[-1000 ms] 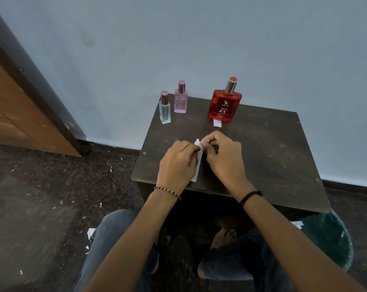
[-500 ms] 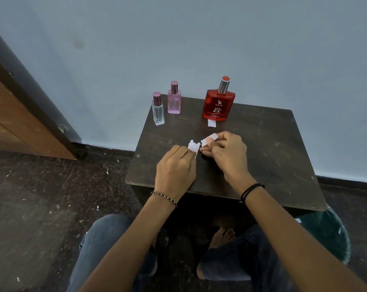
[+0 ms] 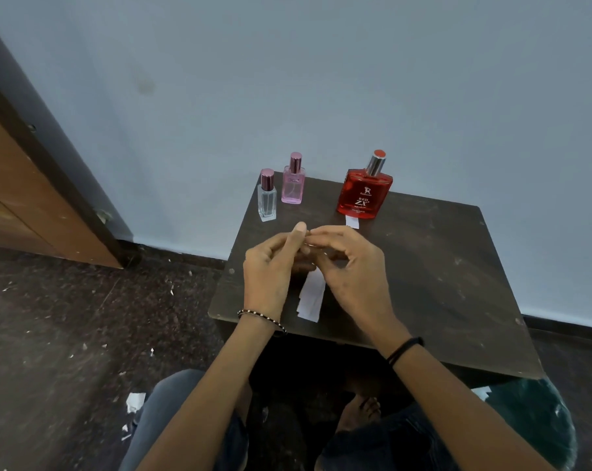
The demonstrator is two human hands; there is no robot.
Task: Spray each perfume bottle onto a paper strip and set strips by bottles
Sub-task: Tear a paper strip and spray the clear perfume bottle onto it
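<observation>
Three bottles: clear bottle (image 3: 267, 195), pink bottle (image 3: 292, 181) and red bottle (image 3: 364, 193) stand upright beyond the fingers, near the counter's (image 3: 440, 266) far edge.
Set strip: a small white strip (image 3: 352, 222) lies just in front of the red bottle's base.
Left hand (image 3: 267, 271): thumb raised, fingers curled; blurred, grip unclear.
Right hand (image 3: 354, 266): fingers curled toward the left thumb; whether they pinch anything is hidden.
Paper strips (image 3: 310, 297): white, below and between the fingers, top end hidden behind both hands.
</observation>
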